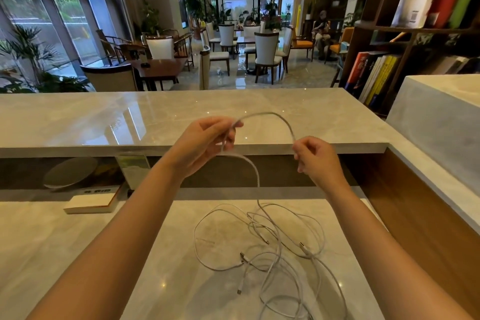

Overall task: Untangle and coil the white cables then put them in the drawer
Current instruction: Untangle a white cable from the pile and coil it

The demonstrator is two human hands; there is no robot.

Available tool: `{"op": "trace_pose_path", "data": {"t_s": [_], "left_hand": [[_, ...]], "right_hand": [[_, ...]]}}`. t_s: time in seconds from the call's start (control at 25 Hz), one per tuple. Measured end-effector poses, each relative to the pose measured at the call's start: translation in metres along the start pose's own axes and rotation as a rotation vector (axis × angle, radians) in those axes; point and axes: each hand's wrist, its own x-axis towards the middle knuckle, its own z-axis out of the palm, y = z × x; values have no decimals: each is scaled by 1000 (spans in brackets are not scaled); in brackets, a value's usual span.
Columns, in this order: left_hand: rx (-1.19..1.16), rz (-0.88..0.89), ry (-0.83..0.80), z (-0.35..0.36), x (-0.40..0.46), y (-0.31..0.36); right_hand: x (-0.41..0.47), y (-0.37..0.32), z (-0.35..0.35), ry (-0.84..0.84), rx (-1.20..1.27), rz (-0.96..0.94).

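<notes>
Both forearms reach in from near edge. Left hand (207, 141) grip clamped on white cable (267, 118), fingers pinching one end. Right hand (315, 161) grip pinched on same cable farther along; strand arcs between hands above desk (78, 236). From left hand, cable drops in curve to tangled white cables (272, 249) lying on desk, near and slightly right, several plugs showing. Book (91, 202) lies flat at left, against raised marble counter (130, 117) on far side.

Glossy marble counter (78, 236); matt white cables (280, 249).
</notes>
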Motion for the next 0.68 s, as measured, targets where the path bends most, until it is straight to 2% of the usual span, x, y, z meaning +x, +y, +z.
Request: {"op": "trace_pose_path", "data": {"t_s": [0.08, 0.16, 0.24, 0.28, 0.32, 0.36, 0.4, 0.48, 0.56, 0.6, 0.68], "left_hand": [[87, -179, -134, -15, -7, -17], [329, -337, -230, -31, -12, -23], [570, -390, -258, -46, -16, -20], [601, -383, -241, -52, -18, -20], [534, -369, -205, -55, -20, -21], [378, -344, -144, -56, -22, -24], [189, -301, -66, -52, -23, -28], [-41, -205, 85, -30, -18, -39], [-15, -174, 154, 1, -9, -50], [55, -167, 155, 16, -7, -54], [252, -167, 83, 37, -7, -63]], "right_hand": [[3, 4, -15, 140, -48, -24], [6, 10, -28, 227, -129, -62], [8, 18, -39, 369, -108, -24], [8, 23, -44, 445, -85, 24], [7, 28, -48, 481, -99, 71], [5, 33, -48, 440, -166, 111], [2, 37, -46, 320, -269, 136], [-8, 34, -31, -57, -500, 153], [-24, 19, -14, -410, -671, 100], [-31, 9, -8, -522, -691, 44], [-42, -13, -6, -609, -634, -75]]}}
